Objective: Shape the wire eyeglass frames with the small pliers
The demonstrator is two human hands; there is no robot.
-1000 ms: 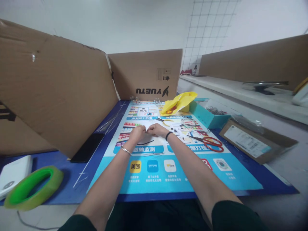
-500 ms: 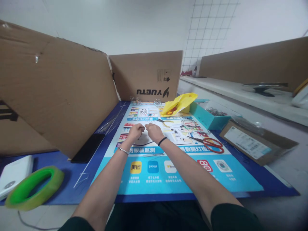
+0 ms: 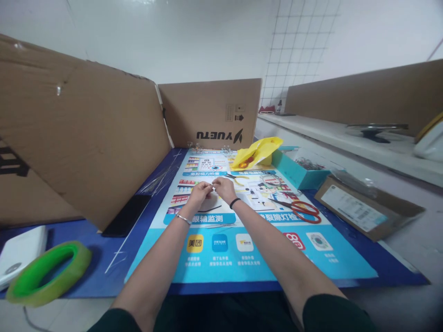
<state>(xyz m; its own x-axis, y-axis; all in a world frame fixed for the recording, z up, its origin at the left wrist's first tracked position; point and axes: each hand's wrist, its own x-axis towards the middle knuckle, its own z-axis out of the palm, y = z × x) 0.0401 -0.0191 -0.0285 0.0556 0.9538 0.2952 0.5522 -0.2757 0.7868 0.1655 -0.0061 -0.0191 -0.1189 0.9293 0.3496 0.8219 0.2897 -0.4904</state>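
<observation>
My left hand [image 3: 201, 193] and my right hand [image 3: 223, 188] meet above the middle of a printed poster [image 3: 277, 265], fingertips pinched close together. Whatever is between them is too small to make out. Just beyond my right hand lie pliers [image 3: 238, 177] with yellow handles. Thin wire-like strands [image 3: 218, 225] rest on the poster below my hands. To the right are scissors [image 3: 300, 210] with red-orange handles, blades pointing left.
A teal box [image 3: 300, 173] holding a metallic tangle stands at right, beside a yellow bag [image 3: 258, 154] and a labelled carton [image 3: 363, 207]. Green tape [image 3: 50, 273], a white device [image 3: 23, 251] and a black flat object [image 3: 127, 216] lie left. Cardboard panels [image 3: 211, 110] border the table.
My left hand has shifted slightly right and turned, its fingertips still near those of my right hand. The whole view has tilted slightly upward.
</observation>
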